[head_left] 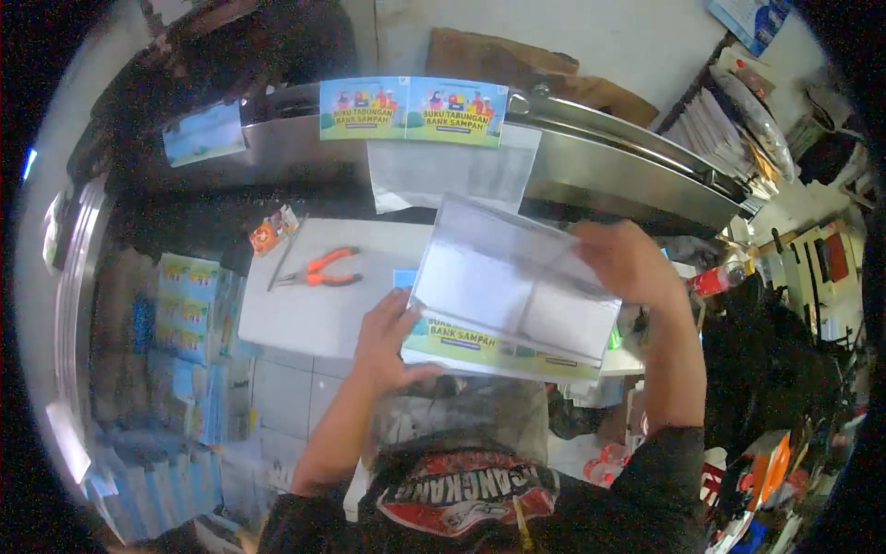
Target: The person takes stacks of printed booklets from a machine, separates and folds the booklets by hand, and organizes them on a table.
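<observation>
My right hand (629, 263) pinches the far right edge of a blurred, translucent sheet (466, 282) over printed covers (448, 340). My left hand (386, 343), thumb spread, touches their left edge. Orange-handled pliers (328, 268) lie farther left on the counter (277, 323).

Pale wall (628, 42) behind a grey metal ledge (618, 175); white counter (318, 319) nearer in; light tiled floor (281, 397) at lower left.
</observation>
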`<state>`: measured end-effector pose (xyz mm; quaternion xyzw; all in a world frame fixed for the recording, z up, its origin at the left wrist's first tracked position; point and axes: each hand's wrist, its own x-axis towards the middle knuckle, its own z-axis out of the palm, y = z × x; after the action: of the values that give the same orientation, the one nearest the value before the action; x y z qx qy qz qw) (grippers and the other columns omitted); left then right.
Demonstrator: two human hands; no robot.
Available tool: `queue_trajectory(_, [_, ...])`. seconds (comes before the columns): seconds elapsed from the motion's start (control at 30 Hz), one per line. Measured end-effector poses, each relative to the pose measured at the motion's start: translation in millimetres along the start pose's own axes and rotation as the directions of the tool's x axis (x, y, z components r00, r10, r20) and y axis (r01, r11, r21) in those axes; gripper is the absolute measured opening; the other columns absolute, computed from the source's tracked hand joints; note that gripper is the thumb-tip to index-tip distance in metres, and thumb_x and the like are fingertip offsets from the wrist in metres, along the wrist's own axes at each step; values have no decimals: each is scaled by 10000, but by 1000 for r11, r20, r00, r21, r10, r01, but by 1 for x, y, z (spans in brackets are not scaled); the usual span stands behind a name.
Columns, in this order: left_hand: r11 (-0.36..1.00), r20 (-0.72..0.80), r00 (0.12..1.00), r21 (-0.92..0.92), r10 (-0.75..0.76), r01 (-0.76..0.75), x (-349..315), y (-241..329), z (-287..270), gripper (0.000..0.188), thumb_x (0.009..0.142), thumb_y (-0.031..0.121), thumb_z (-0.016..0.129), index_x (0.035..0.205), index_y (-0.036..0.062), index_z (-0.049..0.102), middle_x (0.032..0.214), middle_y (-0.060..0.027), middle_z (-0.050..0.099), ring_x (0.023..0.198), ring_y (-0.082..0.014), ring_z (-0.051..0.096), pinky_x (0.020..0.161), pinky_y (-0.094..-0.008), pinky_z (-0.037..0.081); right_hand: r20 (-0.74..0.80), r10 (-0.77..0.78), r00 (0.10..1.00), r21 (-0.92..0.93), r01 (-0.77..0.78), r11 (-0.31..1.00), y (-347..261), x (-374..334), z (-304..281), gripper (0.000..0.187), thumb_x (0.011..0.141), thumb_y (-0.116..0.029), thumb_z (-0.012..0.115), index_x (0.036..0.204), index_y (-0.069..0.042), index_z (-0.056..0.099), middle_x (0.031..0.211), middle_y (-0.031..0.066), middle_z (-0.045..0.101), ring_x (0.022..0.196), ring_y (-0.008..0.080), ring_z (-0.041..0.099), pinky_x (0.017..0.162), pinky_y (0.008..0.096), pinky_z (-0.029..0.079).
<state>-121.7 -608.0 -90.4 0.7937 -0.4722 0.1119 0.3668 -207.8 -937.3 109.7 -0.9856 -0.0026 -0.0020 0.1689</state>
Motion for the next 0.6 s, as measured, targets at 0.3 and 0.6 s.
queue_trajectory(0.3, [993, -18, 1000, 122, -10, 12, 4, 11, -3, 656, 654, 409, 787, 1227, 149, 598, 1402, -155, 448, 1246, -388, 451, 958, -481, 399, 17, 11, 1000, 35, -12, 999, 18, 5, -2, 265, 850, -153, 581, 1090, -49, 621, 869, 240, 655, 826, 437, 626, 752, 504, 501])
queue_trajectory(0.6, [994, -11, 999, 109, -30, 31, 1, 15, -7, 636, 646, 379, 786, 1215, 148, 620, 1393, -154, 468, 1242, -366, 473, 987, -469, 405, -808, -195, 556, -374, -227, 899, 142, 49, -56, 356, 887, -41, 508, 1210, -150, 611, 1153, 130, 656, 1089, 298, 621, 935, 412, 472])
